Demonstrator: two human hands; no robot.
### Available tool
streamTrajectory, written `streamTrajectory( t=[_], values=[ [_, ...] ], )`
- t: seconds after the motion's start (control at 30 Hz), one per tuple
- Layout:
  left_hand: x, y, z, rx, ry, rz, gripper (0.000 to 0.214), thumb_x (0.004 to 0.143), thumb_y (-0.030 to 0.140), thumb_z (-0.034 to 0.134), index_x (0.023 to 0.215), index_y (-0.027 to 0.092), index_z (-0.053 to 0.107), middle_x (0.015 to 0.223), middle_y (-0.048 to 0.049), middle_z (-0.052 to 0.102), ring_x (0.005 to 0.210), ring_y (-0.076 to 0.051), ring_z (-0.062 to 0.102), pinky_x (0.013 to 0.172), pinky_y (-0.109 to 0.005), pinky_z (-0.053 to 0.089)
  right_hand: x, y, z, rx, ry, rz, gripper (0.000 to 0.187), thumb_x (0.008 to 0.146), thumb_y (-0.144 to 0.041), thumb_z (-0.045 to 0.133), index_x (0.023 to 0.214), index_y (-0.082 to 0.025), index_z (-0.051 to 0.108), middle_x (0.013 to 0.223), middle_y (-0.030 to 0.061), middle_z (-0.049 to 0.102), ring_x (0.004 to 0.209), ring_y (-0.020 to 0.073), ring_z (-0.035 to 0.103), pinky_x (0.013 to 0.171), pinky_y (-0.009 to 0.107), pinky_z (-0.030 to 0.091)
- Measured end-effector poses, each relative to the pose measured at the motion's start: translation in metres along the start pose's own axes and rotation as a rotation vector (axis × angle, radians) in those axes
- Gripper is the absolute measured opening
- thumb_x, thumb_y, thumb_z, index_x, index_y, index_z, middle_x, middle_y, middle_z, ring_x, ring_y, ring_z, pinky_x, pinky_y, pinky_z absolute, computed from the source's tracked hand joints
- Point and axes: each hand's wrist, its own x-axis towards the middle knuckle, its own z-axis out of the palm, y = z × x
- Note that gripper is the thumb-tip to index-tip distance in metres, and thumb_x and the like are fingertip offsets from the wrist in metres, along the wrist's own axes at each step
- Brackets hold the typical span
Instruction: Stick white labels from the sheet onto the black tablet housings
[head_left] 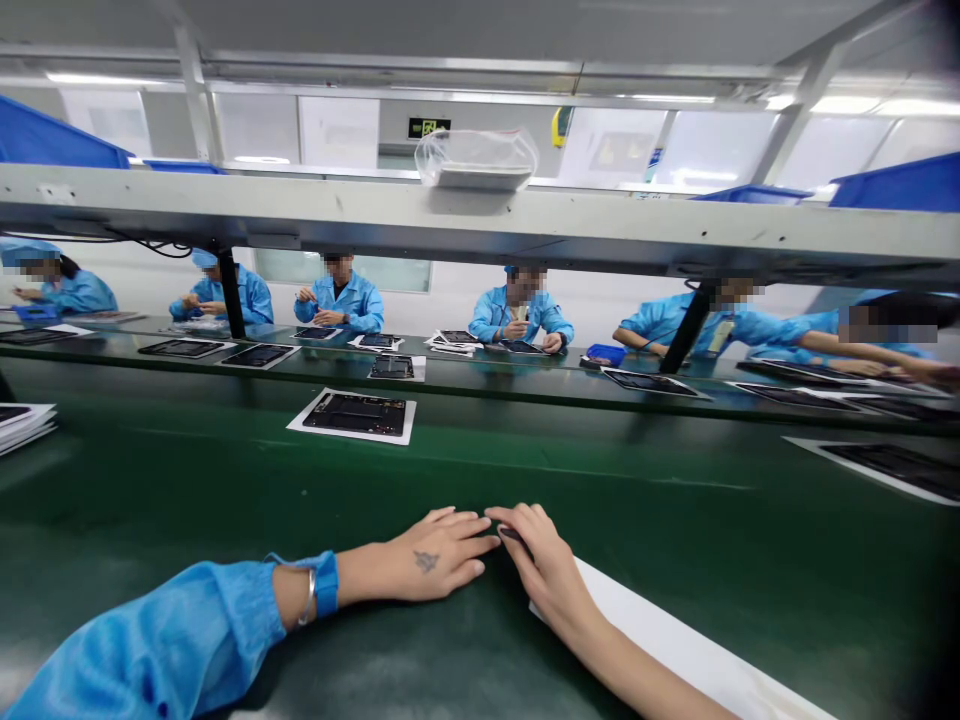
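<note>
My left hand (pixel 442 555) lies palm down over the green bench, fingers stretched out and holding nothing. A blue wrist band and a metal bracelet circle that wrist. My right hand (pixel 544 560) is beside it, fingers bent, its fingertips close to those of the left. A small dark piece (pixel 511 536) shows by the right thumb and index finger; its kind is too small to make out. Under my right forearm lies a white sheet (pixel 667 635). Beyond the hands, an opened tablet-like device (pixel 360 413) with dark inner parts rests on white paper.
A stack of white sheets (pixel 26 428) sits at the left edge. Another dark device (pixel 900 465) lies at the right. Behind runs a raised green ledge (pixel 487 385) bearing several devices, under an overhead shelf (pixel 360 215). Several co-workers in blue sit across.
</note>
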Motion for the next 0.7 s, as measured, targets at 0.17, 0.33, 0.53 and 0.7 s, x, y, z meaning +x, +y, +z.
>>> streamTrajectory(
  t=[0.17,0.33,0.53,0.7],
  values=[
    [0.0002,0.0007,-0.0015,0.007,0.014,0.016,0.04,0.104,0.028,0.04,0.143,0.022,0.045,0.151,-0.0067,0.046,0.145,-0.023,0.033,0.121,-0.047,0.023,-0.0006,-0.001,-0.0006,0.006,-0.008,0.005,0.027,0.1,-0.015,0.04,0.114,-0.027,0.06,0.086,0.004,0.065,0.077,0.0214,0.056,0.07,0.035,0.046],
    [0.0004,0.0014,-0.0025,0.004,0.004,-0.001,0.041,0.104,0.028,0.04,0.144,0.023,0.044,0.152,-0.006,0.045,0.145,-0.023,0.033,0.121,-0.047,0.023,-0.0012,-0.0003,-0.0007,0.01,-0.011,0.026,0.027,0.101,-0.019,0.04,0.113,-0.027,0.063,0.084,0.005,0.065,0.077,0.0223,0.056,0.069,0.035,0.047],
    [0.001,0.0005,-0.0014,-0.006,0.022,0.015,0.042,0.103,0.03,0.037,0.144,0.024,0.044,0.151,-0.0073,0.046,0.145,-0.024,0.034,0.121,-0.048,0.023,-0.0011,0.0016,-0.0019,0.009,-0.02,0.027,0.025,0.1,-0.019,0.041,0.11,-0.026,0.063,0.083,0.0048,0.066,0.077,0.0224,0.058,0.068,0.035,0.048],
    [0.0006,0.0003,-0.0006,-0.013,0.026,0.017,0.043,0.103,0.03,0.037,0.146,0.026,0.042,0.152,-0.0062,0.046,0.145,-0.024,0.033,0.121,-0.047,0.021,-0.0016,0.0026,-0.0015,0.006,-0.024,0.028,0.025,0.1,-0.019,0.041,0.11,-0.026,0.063,0.084,0.0052,0.066,0.076,0.0225,0.058,0.068,0.035,0.048]
  ],
)
